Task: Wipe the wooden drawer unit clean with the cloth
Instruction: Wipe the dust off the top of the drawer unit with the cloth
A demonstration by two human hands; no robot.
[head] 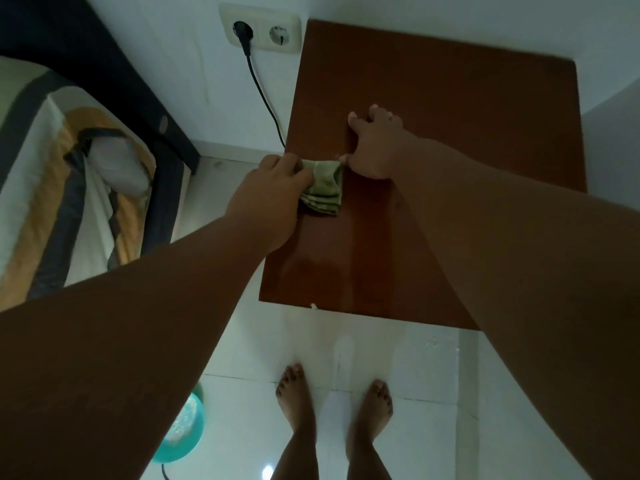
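The wooden drawer unit shows its reddish-brown top, pushed into a white wall corner. A folded green cloth lies on the top near its left edge. My left hand grips the cloth's left side at that edge. My right hand rests flat on the top just right of the cloth, fingers spread, thumb touching the cloth's upper corner. A wet sheen shows on the front part of the top.
A double wall socket with a black plug and cable hangs left of the unit. A bed with a patterned cover stands at left. A teal round object sits on the white tiled floor by my bare feet.
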